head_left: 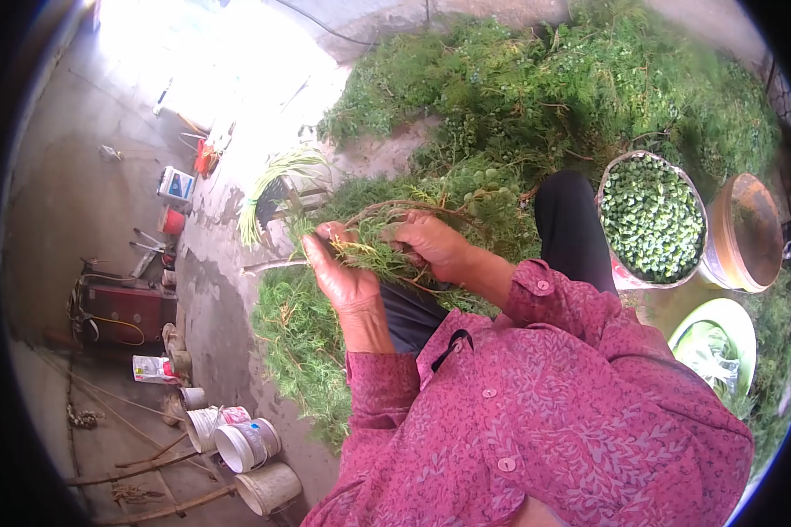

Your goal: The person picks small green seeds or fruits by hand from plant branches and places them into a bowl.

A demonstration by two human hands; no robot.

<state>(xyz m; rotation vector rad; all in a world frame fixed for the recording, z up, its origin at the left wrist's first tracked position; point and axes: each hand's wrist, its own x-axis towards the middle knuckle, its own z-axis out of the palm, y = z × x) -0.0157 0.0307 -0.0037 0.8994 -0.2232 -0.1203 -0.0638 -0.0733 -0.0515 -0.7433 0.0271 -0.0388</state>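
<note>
A leafy evergreen branch (366, 255) with flat green sprays and a few yellowed tips stretches between my two hands, above my lap. My left hand (336, 270) is closed around its left end, thumb upward. At its other side my right hand (432, 242) pinches the twigs, fingers curled; whatever small piece sits between the fingertips is hidden. A brown woody stem (395, 205) curves just behind the right hand. Beyond the left hand, a bundle of pale green strips (277, 180) lies over a small wooden frame.
Cut evergreen branches (536, 97) are heaped in front of me, with more foliage (299, 351) by my left side. On the right stand a bucket full of green cones (652, 220), a tan bucket (751, 233) and a pale green basin (731, 329). White buckets (248, 443) sit at lower left.
</note>
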